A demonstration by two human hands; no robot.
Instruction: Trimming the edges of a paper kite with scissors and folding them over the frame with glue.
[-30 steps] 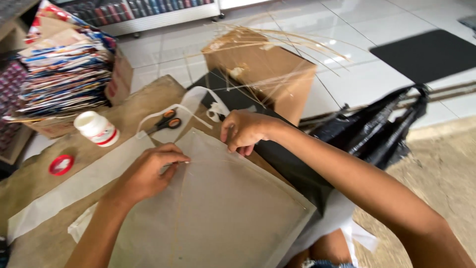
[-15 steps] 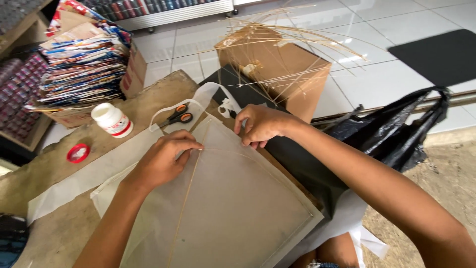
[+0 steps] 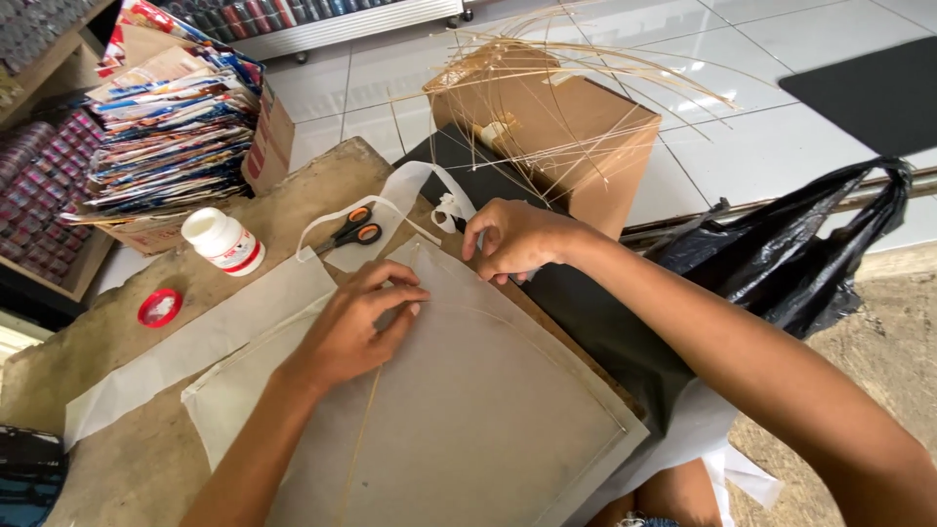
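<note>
The sheet of thin white paper lies flat on the worn brown work surface, with a thin stick running under or along its middle and a curved spar following its right edge. The left hand rests palm-down on the paper near its upper corner, fingers extended and close together, pressing the sheet flat. The right hand sits at the upper right edge of the paper, fingers curled and pinched together on the edge; what exactly they pinch cannot be told. Just beyond the hands lie orange-handled scissors on a loose white paper strip. Farther left stand a white glue bottle with its red cap lying apart from it, lid off. Behind are a cardboard box holding a bundle of thin sticks, a stack of colourful printed sheets, and, to the right, a black plastic bag. Risk assessment: the paper appears thin, so excessive pull by the right hand against the pinned left side could tear or wrinkle the edge. Uneven pressure could shift the sheet off the stick. The open glue bottle, if knocked, could spill onto the paper.
</note>
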